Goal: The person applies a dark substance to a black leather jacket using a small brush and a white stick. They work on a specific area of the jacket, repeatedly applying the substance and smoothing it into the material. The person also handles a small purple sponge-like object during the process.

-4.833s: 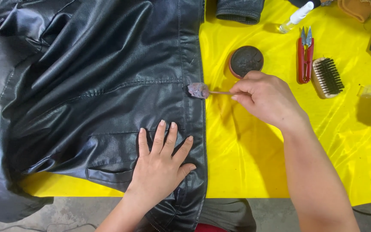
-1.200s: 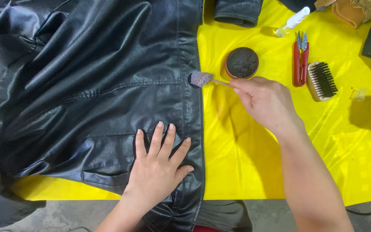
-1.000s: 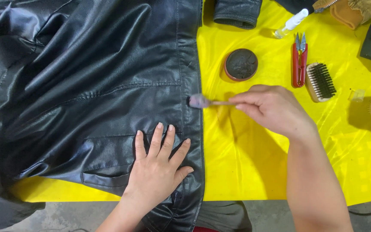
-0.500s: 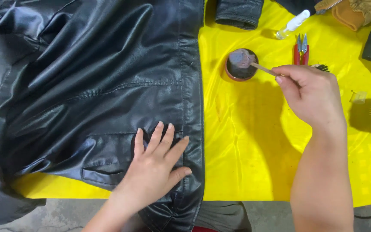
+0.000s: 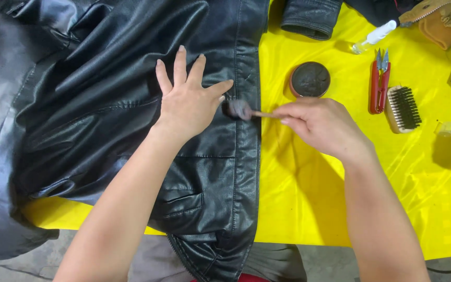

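A black leather jacket [image 5: 105, 104] lies spread over the left part of a yellow table [image 5: 309, 209]. My left hand [image 5: 189, 102] rests flat on the jacket, fingers apart, close to its front edge. My right hand [image 5: 324, 125] grips a small wooden-handled brush [image 5: 241, 109]. The brush's dark bristle head touches the jacket's front edge just right of my left thumb. A round open tin of dark polish [image 5: 310, 79] sits just above my right hand.
Red snips [image 5: 378, 83] and a wooden bristle brush [image 5: 402, 108] lie right of the tin. A small clear bottle [image 5: 374, 36] and a tan leather item [image 5: 444, 23] sit at the top right. A jacket sleeve cuff [image 5: 309, 18] lies at the top. The table's near edge runs below.
My right hand took the brush from the jacket edge to the tin and back to the jacket edge. My left hand moved up the jacket from near the pocket.
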